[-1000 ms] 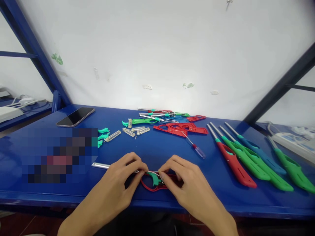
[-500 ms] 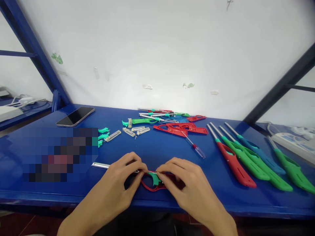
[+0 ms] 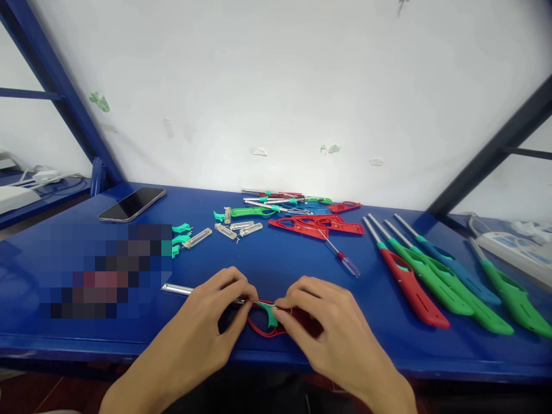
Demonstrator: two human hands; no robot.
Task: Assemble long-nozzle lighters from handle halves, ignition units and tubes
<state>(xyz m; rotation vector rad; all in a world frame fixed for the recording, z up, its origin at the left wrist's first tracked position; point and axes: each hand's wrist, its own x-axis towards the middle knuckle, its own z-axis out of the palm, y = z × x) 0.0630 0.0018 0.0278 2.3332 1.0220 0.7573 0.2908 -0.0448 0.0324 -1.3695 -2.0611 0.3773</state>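
Observation:
A partly assembled red long-neck lighter point(image 3: 260, 332) lies at the table's front edge, its metal tube point(image 3: 176, 289) pointing left. My left hand point(image 3: 215, 305) pinches it where the tube meets the red shell, thumb and fingers together. A teal trigger point(image 3: 271, 315) sits in the shell's opening, between my two hands. With thumb and forefinger closed, my right hand point(image 3: 328, 310) grips the lighter just right of the trigger. A thin wire shows by the right fingertips; whether they pinch it is unclear. My right hand covers most of the handle.
Finished lighters point(image 3: 414, 282) lie in a row at right. A screwdriver point(image 3: 347, 263) leans on red shell halves point(image 3: 302, 226). Clear fuel tanks point(image 3: 226, 232), teal triggers point(image 3: 181, 237) and metal tubes point(image 3: 276, 201) lie behind. A phone point(image 3: 133, 204) rests back left, near a blurred patch.
My right thumb and fingertips have shifted slightly at the trigger's right side, and the trigger sits a little differently. My left hand stays almost still on the lighter.

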